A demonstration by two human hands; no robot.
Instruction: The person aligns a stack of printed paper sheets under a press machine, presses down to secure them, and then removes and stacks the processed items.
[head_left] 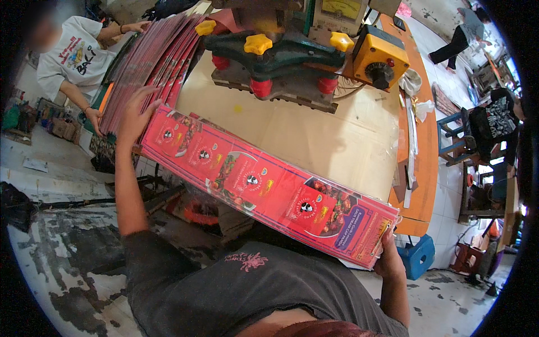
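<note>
A stack of long red printed sheets (264, 188) with glossy food pictures stretches slantwise before my body, its left end farther away than its right. My left hand (133, 115) is at the left end, fingers reaching over the short edge. The right end is gripped by my right hand (389, 254), thumb near the top face and fingers mostly hidden underneath. Just beyond the stack lies a cream-coloured work surface (292, 132), partly covered by it. Close past my left hand, a thick fanned pile of red-edged sheets (149, 70) stands on the table.
Above the work surface hangs a dark green press head (281, 56) with yellow knobs (257, 45). An orange control box (380, 56) with a black dial sits beside it. A co-worker (76, 62) touches the fanned pile. A blue plastic stool (416, 257) stands by the table's right corner.
</note>
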